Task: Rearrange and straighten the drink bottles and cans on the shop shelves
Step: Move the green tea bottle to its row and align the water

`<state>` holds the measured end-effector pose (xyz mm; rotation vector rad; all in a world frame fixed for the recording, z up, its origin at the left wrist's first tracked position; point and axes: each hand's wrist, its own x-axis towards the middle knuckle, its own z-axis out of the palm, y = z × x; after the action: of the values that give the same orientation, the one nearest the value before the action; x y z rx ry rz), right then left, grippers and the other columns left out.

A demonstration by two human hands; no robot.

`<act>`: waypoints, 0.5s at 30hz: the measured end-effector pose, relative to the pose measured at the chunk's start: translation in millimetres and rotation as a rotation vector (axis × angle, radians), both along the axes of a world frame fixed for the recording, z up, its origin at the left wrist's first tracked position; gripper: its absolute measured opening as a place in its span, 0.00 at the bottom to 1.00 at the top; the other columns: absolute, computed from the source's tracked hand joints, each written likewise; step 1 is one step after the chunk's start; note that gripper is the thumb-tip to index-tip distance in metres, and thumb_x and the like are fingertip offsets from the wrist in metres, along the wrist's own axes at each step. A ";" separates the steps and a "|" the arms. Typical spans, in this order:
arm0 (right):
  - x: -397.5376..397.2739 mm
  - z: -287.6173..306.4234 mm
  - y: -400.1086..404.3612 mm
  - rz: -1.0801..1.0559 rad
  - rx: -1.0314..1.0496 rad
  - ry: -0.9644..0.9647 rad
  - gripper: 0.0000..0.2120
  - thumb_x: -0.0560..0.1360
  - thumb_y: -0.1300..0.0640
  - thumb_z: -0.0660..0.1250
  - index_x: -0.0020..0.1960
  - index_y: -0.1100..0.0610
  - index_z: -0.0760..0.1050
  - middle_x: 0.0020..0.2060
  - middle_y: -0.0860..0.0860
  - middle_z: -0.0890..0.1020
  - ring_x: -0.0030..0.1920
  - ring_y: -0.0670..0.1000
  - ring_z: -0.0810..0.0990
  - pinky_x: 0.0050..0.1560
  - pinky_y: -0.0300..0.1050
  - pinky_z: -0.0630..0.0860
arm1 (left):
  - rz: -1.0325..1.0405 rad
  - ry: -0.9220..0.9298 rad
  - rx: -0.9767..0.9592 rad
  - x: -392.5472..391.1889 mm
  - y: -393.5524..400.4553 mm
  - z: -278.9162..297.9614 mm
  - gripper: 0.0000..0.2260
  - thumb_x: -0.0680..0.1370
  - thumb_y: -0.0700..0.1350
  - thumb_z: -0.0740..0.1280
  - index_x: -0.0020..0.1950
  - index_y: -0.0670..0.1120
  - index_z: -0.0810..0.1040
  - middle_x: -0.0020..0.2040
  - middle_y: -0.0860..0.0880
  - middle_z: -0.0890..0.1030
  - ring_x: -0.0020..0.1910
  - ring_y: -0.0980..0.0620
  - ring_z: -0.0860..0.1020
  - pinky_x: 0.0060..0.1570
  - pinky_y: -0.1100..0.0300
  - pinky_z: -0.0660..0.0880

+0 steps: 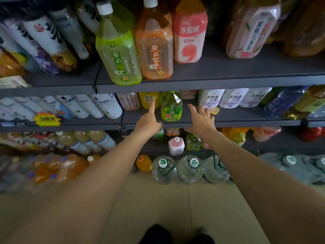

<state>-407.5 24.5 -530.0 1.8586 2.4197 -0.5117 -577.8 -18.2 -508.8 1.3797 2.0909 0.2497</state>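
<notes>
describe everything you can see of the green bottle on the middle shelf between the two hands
The green bottle is clear plastic with yellow-green liquid and a green label printed with characters and a small fruit picture. Its shoulders are angular; the cap is hidden behind the edge of the shelf above. It stands upright near the front of the middle shelf, ahead of a yellow bottle to its left. The left hand points a finger beside it and the right hand is spread open on its other side; neither clearly touches it.

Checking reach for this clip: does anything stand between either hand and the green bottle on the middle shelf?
Nothing visible does. The green bottle stands at the shelf front with the left hand and right hand open on either side of it, bare shelf between.
</notes>
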 end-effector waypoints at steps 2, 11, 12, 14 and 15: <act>-7.8 -15.6 8.5 0.037 0.022 0.005 0.40 0.72 0.48 0.69 0.75 0.53 0.49 0.68 0.58 0.61 0.69 0.61 0.58 0.65 0.58 0.62 | 0.051 -0.020 0.032 -0.9 10.4 -17.0 0.38 0.77 0.45 0.64 0.76 0.56 0.41 0.64 0.42 0.73 0.59 0.40 0.75 0.55 0.49 0.74; -19.3 -112.2 44.3 0.041 0.145 0.104 0.42 0.73 0.48 0.68 0.76 0.58 0.46 0.71 0.57 0.61 0.70 0.59 0.59 0.67 0.57 0.61 | 0.108 0.040 0.252 10.4 43.5 -115.2 0.38 0.76 0.48 0.66 0.76 0.56 0.42 0.71 0.40 0.63 0.66 0.40 0.69 0.60 0.48 0.69; -19.3 -121.9 49.7 0.007 0.158 0.152 0.41 0.74 0.47 0.68 0.76 0.59 0.47 0.71 0.57 0.62 0.70 0.59 0.59 0.66 0.57 0.61 | 0.124 0.035 0.312 14.1 49.9 -124.8 0.38 0.76 0.49 0.66 0.76 0.56 0.42 0.72 0.40 0.61 0.67 0.40 0.68 0.60 0.48 0.69; -21.2 -143.1 64.1 -0.059 0.181 0.264 0.39 0.75 0.47 0.66 0.75 0.61 0.50 0.69 0.58 0.65 0.70 0.59 0.62 0.65 0.57 0.63 | 0.140 0.030 0.432 22.9 65.5 -145.0 0.38 0.76 0.49 0.66 0.77 0.55 0.43 0.73 0.41 0.60 0.66 0.41 0.69 0.60 0.49 0.70; -23.6 -154.1 70.8 -0.080 0.197 0.324 0.37 0.75 0.47 0.66 0.74 0.62 0.52 0.68 0.59 0.67 0.69 0.60 0.63 0.64 0.58 0.64 | 0.153 0.014 0.487 27.3 73.0 -155.1 0.39 0.76 0.49 0.67 0.77 0.54 0.43 0.73 0.41 0.60 0.66 0.41 0.69 0.59 0.49 0.70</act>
<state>-431.1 95.3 -684.1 2.1034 2.6939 -0.6465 -550.5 54.8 -663.9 1.4848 2.2406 0.8613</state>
